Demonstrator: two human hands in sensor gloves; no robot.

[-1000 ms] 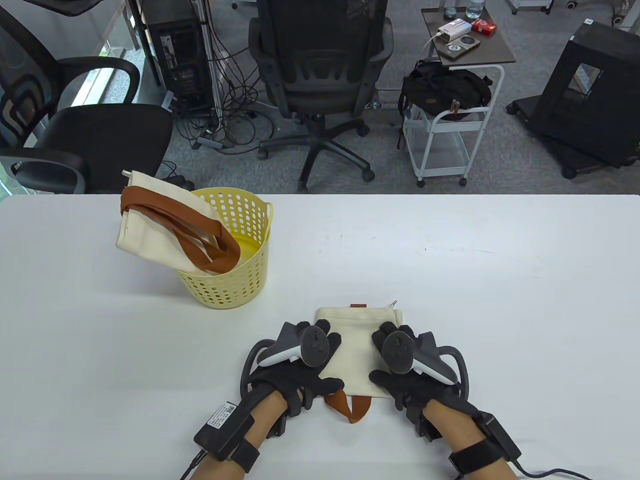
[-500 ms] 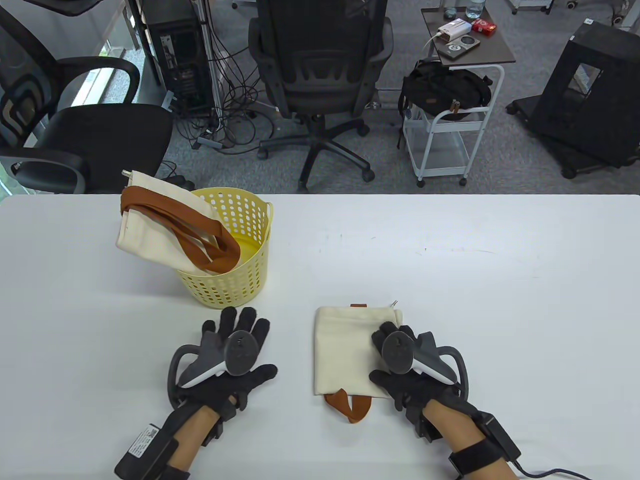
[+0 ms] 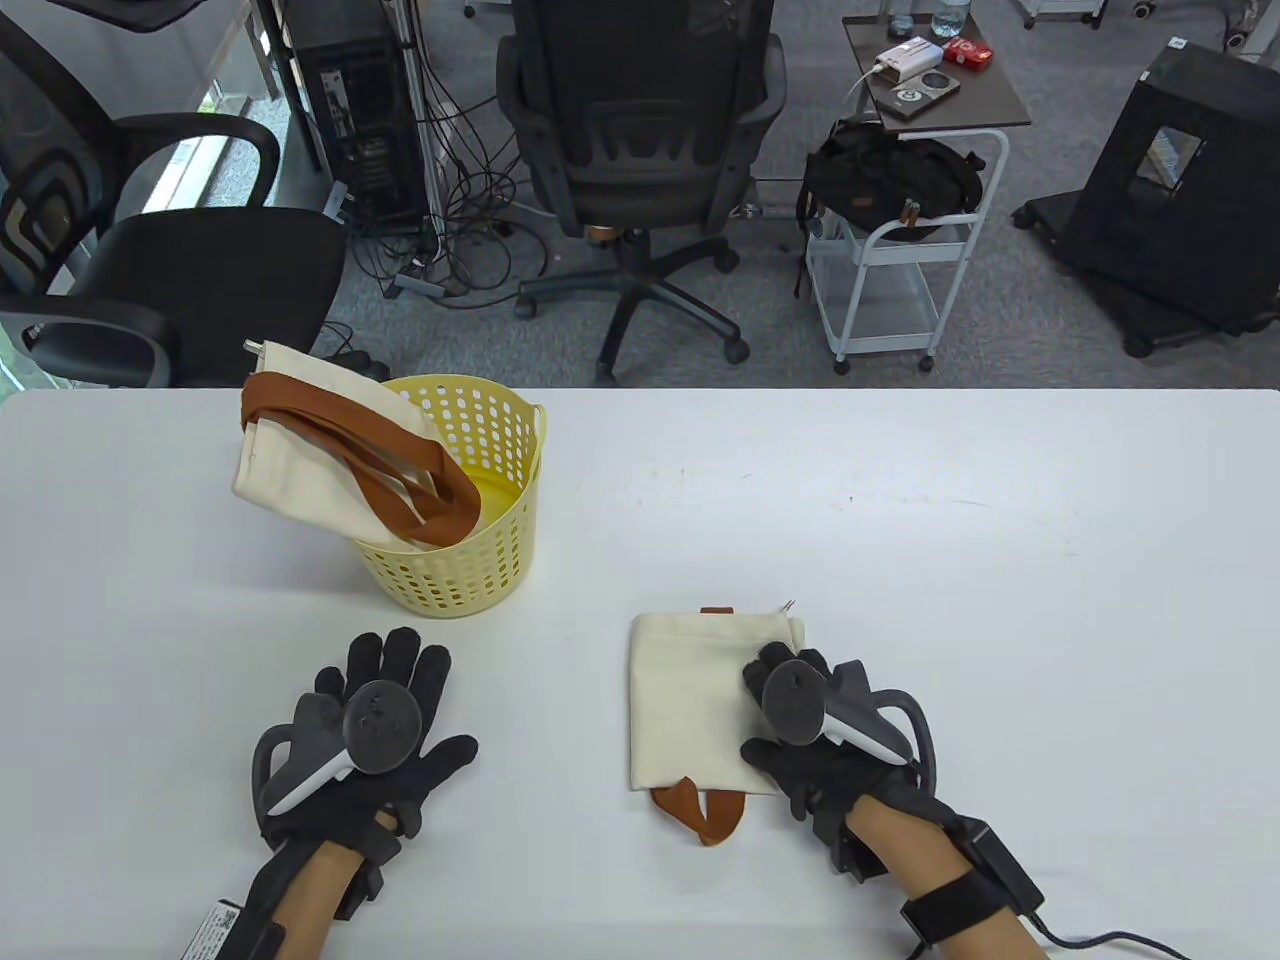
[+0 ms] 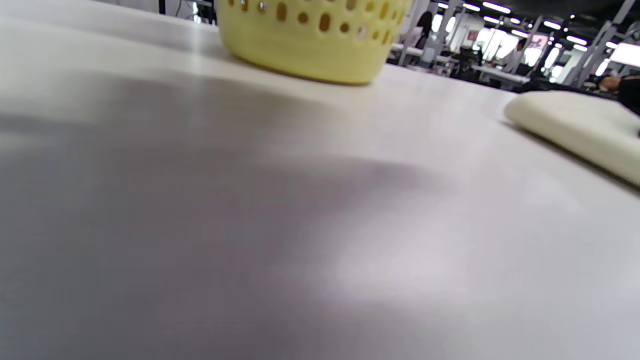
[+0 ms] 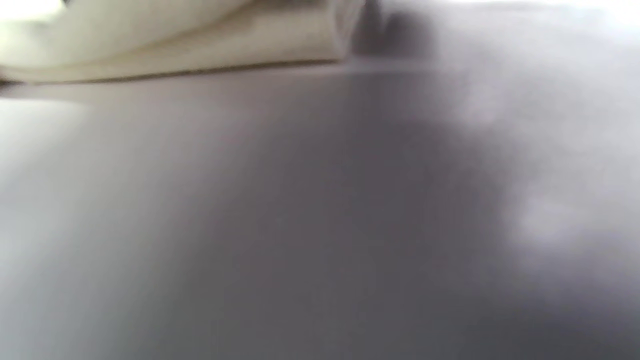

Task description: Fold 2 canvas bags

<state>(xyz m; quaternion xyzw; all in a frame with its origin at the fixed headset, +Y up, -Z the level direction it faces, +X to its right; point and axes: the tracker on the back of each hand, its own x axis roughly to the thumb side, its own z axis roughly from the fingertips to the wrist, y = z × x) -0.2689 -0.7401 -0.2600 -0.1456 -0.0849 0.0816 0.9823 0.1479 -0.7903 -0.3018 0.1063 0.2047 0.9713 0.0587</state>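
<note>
Overhead only, left hand [image 3: 365, 745] fingers splay free; right hand [image 3: 815, 725] presses folded bag [image 3: 690, 700].

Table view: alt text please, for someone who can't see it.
A right hand rests on a folded canvas bag on a white table, while the left hand lies spread on the bare tabletop. Behind it, a second canvas bag hangs out of a yellow basket.

Folded bag [image 3: 700, 690] lies near the counter's [image 3: 1000, 560] front edge; the basket [image 3: 470, 570], holding the other bag [image 3: 320, 450], stands behind-left.
</note>
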